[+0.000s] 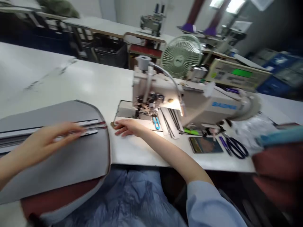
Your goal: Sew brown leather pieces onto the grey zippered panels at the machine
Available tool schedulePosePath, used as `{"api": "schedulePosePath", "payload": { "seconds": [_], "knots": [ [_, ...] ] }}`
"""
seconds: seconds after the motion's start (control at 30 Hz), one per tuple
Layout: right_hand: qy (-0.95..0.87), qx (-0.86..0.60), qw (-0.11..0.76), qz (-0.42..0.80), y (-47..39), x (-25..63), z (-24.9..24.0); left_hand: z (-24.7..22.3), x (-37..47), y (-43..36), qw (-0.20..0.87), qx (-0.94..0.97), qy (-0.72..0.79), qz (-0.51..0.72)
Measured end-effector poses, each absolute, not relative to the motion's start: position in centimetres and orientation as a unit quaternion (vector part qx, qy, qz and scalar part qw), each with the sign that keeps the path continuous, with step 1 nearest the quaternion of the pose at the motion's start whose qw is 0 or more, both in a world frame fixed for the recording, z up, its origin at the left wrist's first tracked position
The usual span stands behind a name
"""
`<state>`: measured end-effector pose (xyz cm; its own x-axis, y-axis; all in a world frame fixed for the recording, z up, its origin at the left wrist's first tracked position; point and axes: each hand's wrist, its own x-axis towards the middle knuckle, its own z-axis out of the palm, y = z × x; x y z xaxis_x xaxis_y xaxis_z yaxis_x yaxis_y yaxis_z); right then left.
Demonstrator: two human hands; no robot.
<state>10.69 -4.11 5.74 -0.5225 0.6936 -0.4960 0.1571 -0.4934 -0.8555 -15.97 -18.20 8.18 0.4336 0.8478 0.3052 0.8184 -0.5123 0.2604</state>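
Fabric panel, gray, smooth, round-cornered, dark-edged, lies on glossy white counter, left of sewing machine. My left hand is partly closed at the panel's striped zipper strip, thumb and fingers close together; can't tell if it grips. My right hand, loosely open, fingers spread, holds nothing visible, beside the machine's flat metal plate. Black-handled scissors near dark glossy phone.

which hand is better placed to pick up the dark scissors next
Right, most likely: the right hand is nearer the scissors and appears empty. The left hand is farther off, over the grey piece, its fingers at the pale strips.
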Motion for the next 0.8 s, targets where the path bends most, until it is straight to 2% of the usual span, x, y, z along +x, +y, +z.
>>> {"api": "schedulePosePath", "payload": {
  "seconds": [0.23,0.47,0.6,0.7,0.8],
  "knots": [
    [-0.542,-0.434,0.112,0.711,-1.0,4.7,5.3,6.3,-16.1,-13.9,0.019,0.79,0.574,0.216],
    [-0.603,-0.398,0.068,0.688,0.1,2.7,5.7,4.6,-17.1,-15.0,0.045,0.841,0.466,0.272],
    [-0.657,-0.409,0.096,0.626,-0.7,2.6,5.6,4.9,-16.6,-15.9,-0.032,0.837,0.487,0.247],
    [-0.697,-0.439,0.153,0.546,-1.9,2.0,5.9,5.3,-15.4,-14.8,-0.075,0.842,0.499,0.192],
    [-0.722,-0.438,0.217,0.49,-2.5,2.1,7.0,6.5,-15.4,-13.1,-0.094,0.847,0.487,0.192]
  ]
}}
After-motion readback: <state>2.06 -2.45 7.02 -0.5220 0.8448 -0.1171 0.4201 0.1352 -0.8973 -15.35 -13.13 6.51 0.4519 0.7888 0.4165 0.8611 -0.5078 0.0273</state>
